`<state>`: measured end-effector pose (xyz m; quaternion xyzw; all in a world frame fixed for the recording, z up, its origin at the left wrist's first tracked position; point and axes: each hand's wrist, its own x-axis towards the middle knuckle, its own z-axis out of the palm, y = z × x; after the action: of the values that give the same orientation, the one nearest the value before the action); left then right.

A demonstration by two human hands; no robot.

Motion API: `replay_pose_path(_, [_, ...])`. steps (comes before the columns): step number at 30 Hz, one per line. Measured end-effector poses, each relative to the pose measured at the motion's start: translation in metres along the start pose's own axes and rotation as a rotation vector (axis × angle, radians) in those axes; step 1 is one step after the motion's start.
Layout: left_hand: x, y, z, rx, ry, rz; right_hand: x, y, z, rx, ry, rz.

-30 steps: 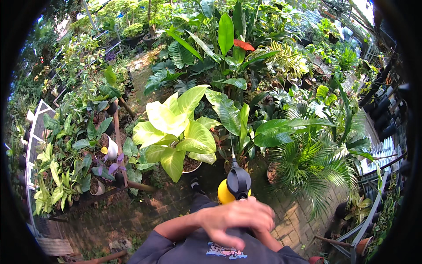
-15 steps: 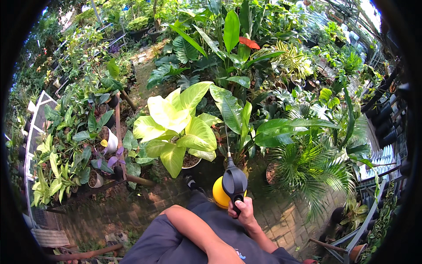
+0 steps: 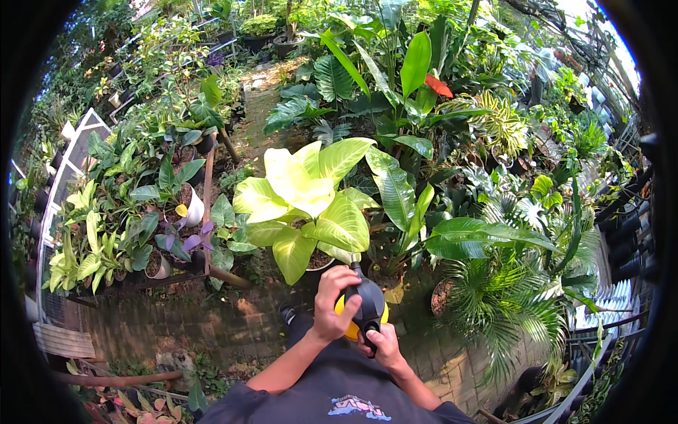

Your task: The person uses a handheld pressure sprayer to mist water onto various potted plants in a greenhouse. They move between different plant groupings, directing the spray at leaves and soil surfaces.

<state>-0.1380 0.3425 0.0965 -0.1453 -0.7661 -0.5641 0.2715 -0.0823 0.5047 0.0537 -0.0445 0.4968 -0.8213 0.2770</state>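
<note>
A pump sprayer with a black head point(image 3: 367, 300) and a yellow tank point(image 3: 385, 316) is held upright in front of my body. My right hand point(image 3: 385, 346) is closed around its black handle. My left hand point(image 3: 335, 304) lies against the left side of the head, fingers curled over it near the nozzle. The nozzle end points at a potted plant point(image 3: 304, 187) with broad pale yellow-green leaves, just beyond the sprayer. That plant's pot is mostly hidden under its leaves.
Potted plants on a railed stand point(image 3: 208, 205) fill the left side. A fan-leaved palm point(image 3: 494, 304) spreads at the right, with large-leaved plants behind. Paving point(image 3: 240, 332) lies underfoot. A wire-mesh panel point(image 3: 67, 177) borders the far left, and a metal rail point(image 3: 583, 378) the lower right.
My left arm, earlier folded across my body with its hand out of sight, has reached forward, and the hand is now on the sprayer's head. The view has shifted, and the sprayer sits lower.
</note>
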Motion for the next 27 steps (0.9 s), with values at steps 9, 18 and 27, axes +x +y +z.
replay_pose_path(9, [0.011, -0.032, -0.059, 0.144, -0.059, 0.188, 0.054, 0.015, 0.047, -0.022, -0.118, 0.169])
replay_pose_path(18, [0.040, -0.061, -0.120, 0.007, -0.180, 0.258, 0.095, 0.044, 0.121, -0.018, 0.086, 0.025])
replay_pose_path(27, [0.048, -0.095, -0.185, 0.023, -0.183, 0.248, 0.137, 0.071, 0.171, 0.034, 0.071, 0.080])
